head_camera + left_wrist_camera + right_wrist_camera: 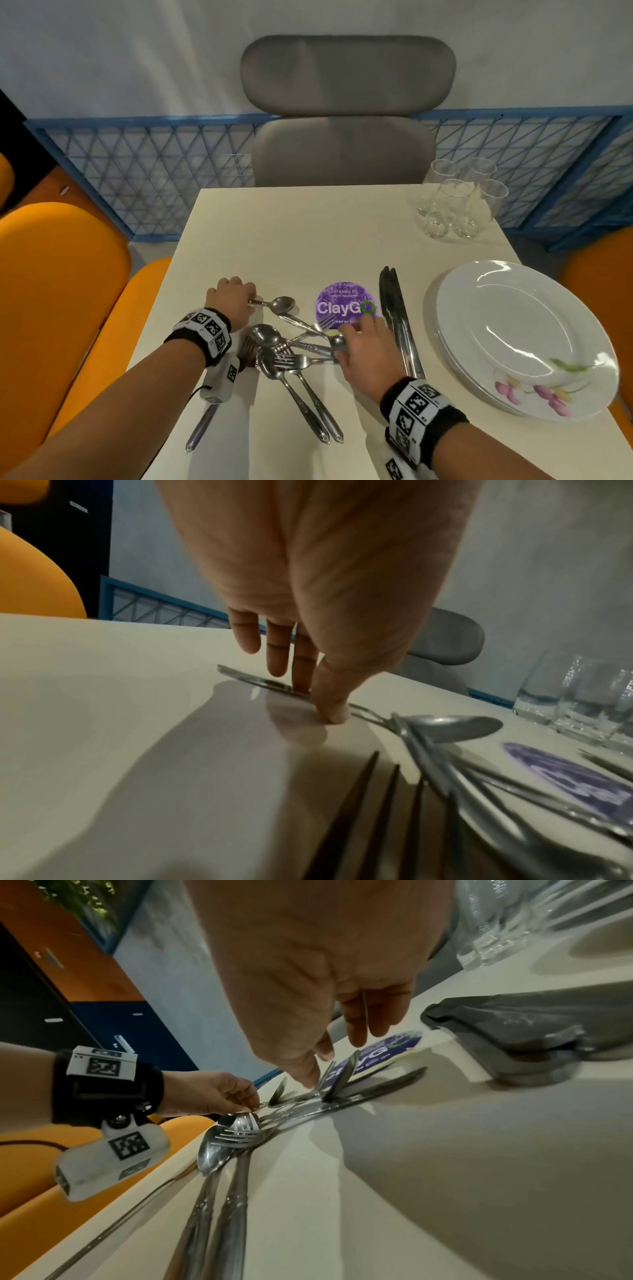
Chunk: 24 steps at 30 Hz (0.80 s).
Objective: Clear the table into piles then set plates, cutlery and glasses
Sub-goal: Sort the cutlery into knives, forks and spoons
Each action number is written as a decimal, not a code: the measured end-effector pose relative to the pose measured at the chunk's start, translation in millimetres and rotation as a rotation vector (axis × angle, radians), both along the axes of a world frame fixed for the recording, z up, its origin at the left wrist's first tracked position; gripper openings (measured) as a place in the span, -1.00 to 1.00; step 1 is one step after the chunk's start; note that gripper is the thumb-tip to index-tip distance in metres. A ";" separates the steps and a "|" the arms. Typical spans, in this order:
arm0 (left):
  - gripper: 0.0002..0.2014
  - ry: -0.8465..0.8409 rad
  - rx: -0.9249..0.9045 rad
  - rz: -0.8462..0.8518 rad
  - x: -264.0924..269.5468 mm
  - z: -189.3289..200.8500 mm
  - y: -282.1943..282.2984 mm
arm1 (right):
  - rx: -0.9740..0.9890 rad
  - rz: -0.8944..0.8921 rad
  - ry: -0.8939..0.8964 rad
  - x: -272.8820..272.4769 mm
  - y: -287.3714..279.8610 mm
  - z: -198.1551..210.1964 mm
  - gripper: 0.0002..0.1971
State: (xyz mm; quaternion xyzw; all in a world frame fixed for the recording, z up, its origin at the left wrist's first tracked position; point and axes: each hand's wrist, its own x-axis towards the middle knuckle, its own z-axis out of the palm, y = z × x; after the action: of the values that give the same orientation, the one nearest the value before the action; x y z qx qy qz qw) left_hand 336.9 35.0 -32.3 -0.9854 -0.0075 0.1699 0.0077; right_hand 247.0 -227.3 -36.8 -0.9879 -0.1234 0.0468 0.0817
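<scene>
Head view: a spoon (281,304) lies apart from the cutlery heap (287,353); the left hand (233,301) pinches its handle, probably to sort it. The right hand (368,356) seems to pinch another piece, partly hidden.

office pantry: "claygo" sticker (346,306)

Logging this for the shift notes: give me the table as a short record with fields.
left hand: pinches the handle of a spoon lying on the table
right hand: fingers reach down onto the cutlery pile; grip unclear
cutlery pile: spoons and forks, tangled, near front edge
knives: lying together between sticker and plates
plates: stacked, right side
glasses: four, grouped, far right corner
sticker: purple, round, mid-table
</scene>
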 end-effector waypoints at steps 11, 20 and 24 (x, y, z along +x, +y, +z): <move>-0.91 0.027 -0.266 0.035 -10.0 7.9 9.2 | -0.146 0.142 0.076 29.5 35.3 4.8 -0.73; -0.73 -0.137 -0.534 0.019 -22.2 32.9 -17.6 | -0.328 0.204 0.124 33.5 48.0 2.9 -0.72; -0.79 -0.089 -0.646 0.052 -26.3 40.6 -34.5 | -0.384 0.297 0.073 33.7 47.6 11.3 -0.77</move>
State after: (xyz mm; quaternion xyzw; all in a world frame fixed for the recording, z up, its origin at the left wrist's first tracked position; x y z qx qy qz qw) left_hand 310.7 0.5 8.3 -0.9428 0.0211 0.1202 -0.3102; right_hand 280.7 -179.8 -25.6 -0.9539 -0.2531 0.1167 -0.1111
